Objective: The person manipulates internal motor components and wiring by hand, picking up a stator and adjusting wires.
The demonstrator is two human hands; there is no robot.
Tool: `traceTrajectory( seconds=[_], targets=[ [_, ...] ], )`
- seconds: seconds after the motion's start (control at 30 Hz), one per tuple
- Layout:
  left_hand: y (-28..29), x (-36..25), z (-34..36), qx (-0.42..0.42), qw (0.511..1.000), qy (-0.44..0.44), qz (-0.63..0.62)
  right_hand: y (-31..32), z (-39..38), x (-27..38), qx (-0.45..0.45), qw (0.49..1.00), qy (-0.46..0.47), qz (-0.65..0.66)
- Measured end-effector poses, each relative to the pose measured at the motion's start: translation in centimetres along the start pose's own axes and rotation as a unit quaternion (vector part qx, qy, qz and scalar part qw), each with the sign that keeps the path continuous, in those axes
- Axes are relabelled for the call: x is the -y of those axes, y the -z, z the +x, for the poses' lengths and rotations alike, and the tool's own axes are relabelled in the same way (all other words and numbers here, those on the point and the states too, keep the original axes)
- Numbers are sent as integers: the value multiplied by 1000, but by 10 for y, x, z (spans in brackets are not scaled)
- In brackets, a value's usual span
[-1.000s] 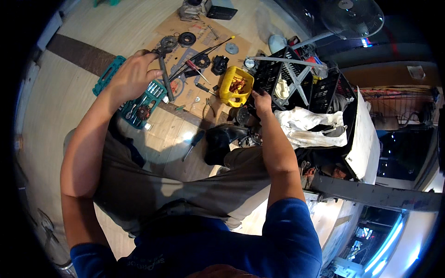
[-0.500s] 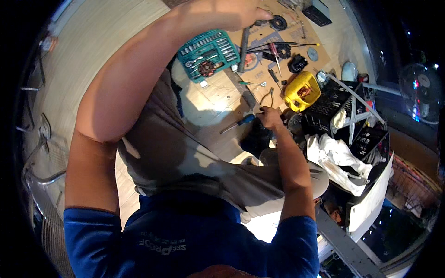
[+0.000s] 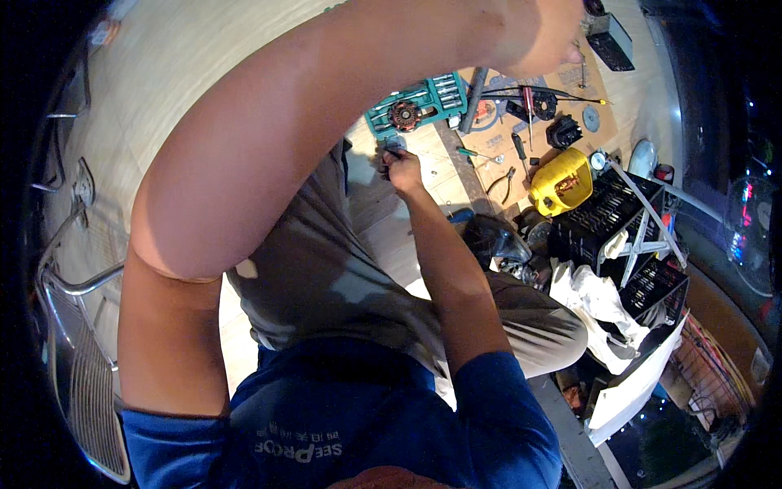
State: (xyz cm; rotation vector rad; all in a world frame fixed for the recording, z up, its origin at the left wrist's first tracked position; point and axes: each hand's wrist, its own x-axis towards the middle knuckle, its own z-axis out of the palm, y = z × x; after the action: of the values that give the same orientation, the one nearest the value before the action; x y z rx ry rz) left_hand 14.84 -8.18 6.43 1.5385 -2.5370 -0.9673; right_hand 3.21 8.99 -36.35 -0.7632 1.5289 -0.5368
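My left hand [image 3: 546, 37] is raised at the top, over the far cardboard; its fingers are mostly hidden behind it. My right hand [image 3: 401, 173] is closed on something small and dark, too unclear to name, just below the teal socket case [image 3: 448, 94]. A copper-wound round part [image 3: 405, 116] sits in that case. A dark bar [image 3: 470, 106] lies beside it on the cardboard [image 3: 590, 143], among a red screwdriver [image 3: 528, 110], pliers [image 3: 505, 186], black parts and cables. A blue-handled tool [image 3: 460, 215] is partly hidden by my right forearm.
To the right are a yellow cut jug [image 3: 554, 196], black crates [image 3: 586, 212] with metal bars, a white cloth [image 3: 586, 301] and a white board [image 3: 627, 391]. A grey box [image 3: 611, 45] sits at the far edge, a chrome chair [image 3: 85, 375] at the left.
My right hand has moved left from beside the yellow jug to the socket case. My left hand has risen and reached farther right. The view has shifted along with them.
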Motion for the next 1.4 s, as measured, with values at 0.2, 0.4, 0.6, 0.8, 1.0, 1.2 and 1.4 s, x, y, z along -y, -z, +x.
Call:
traceTrajectory(
  seconds=[0.2, 0.4, 0.6, 0.8, 1.0, 1.2, 1.4],
  targets=[
    [19, 14, -2, 168, 978, -40, -113, -49, 18, 34, -4, 949, -78, 305],
    [17, 5, 4, 150, 986, -47, -48, -67, 43, 41, -17, 860, -124, 495],
    [3, -16, 19, 153, 972, -9, 176, -51, 42, 17, -32, 940, -73, 331],
    [-17, -10, 23, 105, 977, -20, 182, -42, 37, -13, -108, 986, 50, 116],
    [-63, 26, 61, 23, 988, -53, 140, -24, 26, -19, -161, 963, 134, -168],
    [-208, 120, 117, 98, 977, -54, 179, -13, 0, -6, -153, 952, 126, -235],
    [-341, 170, 132, 276, 960, -41, -14, 20, -45, 13, -84, 968, 60, -228]
  ],
)
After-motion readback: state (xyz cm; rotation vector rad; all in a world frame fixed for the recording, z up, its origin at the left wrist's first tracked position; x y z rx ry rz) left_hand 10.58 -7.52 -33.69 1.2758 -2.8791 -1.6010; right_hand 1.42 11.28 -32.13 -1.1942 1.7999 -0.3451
